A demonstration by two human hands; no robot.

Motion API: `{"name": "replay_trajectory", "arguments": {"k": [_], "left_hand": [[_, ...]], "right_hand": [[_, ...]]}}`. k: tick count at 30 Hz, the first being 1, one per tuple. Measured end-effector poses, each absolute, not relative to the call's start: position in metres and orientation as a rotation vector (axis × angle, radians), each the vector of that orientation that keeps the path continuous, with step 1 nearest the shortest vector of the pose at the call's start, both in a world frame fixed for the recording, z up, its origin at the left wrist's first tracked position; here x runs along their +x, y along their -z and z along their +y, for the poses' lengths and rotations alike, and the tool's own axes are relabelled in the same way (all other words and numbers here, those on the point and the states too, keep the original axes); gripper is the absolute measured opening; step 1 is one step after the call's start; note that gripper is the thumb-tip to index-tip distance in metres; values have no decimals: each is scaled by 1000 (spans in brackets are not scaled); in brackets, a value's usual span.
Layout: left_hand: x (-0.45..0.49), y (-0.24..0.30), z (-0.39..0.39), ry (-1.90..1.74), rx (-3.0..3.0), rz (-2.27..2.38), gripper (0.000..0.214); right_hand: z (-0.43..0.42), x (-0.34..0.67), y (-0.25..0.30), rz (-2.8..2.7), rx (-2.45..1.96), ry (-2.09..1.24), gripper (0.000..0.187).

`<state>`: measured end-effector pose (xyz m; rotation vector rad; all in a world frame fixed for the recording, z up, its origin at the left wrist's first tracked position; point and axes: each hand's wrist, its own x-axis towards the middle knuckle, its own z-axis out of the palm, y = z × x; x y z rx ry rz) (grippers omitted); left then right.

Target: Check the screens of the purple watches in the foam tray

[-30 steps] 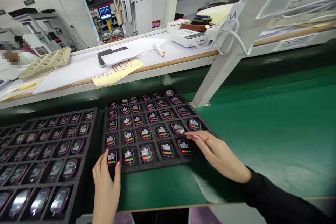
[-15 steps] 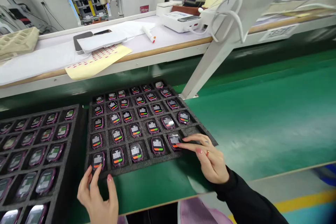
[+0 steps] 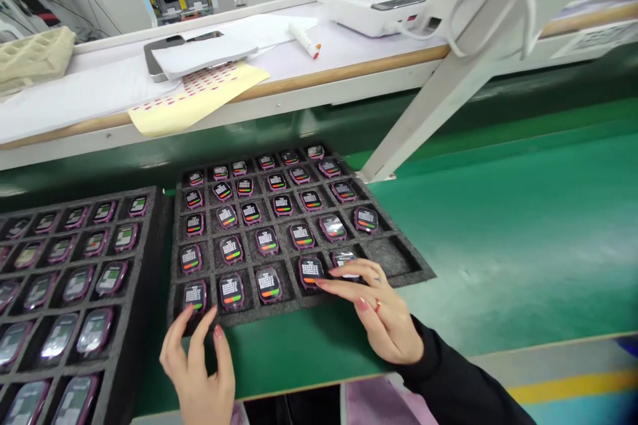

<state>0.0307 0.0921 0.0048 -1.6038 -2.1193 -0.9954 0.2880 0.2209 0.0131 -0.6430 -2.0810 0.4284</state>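
A dark foam tray [image 3: 391, 257] holds rows of small purple-framed smartwatch bodies, most with lit screens showing white text above an orange and green bar. My right hand [image 3: 386, 322] reaches over the front row, fingers stretched out. Its index fingertip touches the lower screen of one smartwatch [image 3: 312, 269]. The fingers partly cover the neighbouring smartwatch [image 3: 343, 259] to its right. At the tray's front left corner, my left hand [image 3: 202, 365] has its fingers spread, with the fingertips at the lower edge of another smartwatch [image 3: 195, 293]. Neither hand lifts anything.
A second foam tray [image 3: 132, 292] of smartwatches stands at the left. Behind runs a raised shelf with papers, a yellow sticker sheet [image 3: 199, 106], a marker [image 3: 304, 40] and a white device [image 3: 376, 13]. A slanted white post [image 3: 423, 113] rises from the green tabletop [image 3: 523, 232].
My right hand has moved one compartment left, from the front row's rightmost smartwatch to its neighbour. My left hand stays by the corner smartwatch. The whole view has shifted slightly.
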Motion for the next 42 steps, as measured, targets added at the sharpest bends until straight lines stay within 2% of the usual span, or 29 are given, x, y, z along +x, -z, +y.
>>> {"name": "replay_trajectory", "arguments": {"k": [14,22,34,42], "left_hand": [[32,-8,87,1014,-1682,-2139,25],[19,-8,77,1113,-1613,-2096,29],[13,-4,76,1006,-1608,-2299,37],[11,-3,74,1057,-1636,-2302,44]], "right_hand": [[208,252,-12,-2195,-498,-487,41],[204,239,-13,-2372,-480,-469,49],[207,195,-27,-2348,-269,-554,47],[227,178,-39,-2350,-399,-527,44]]}}
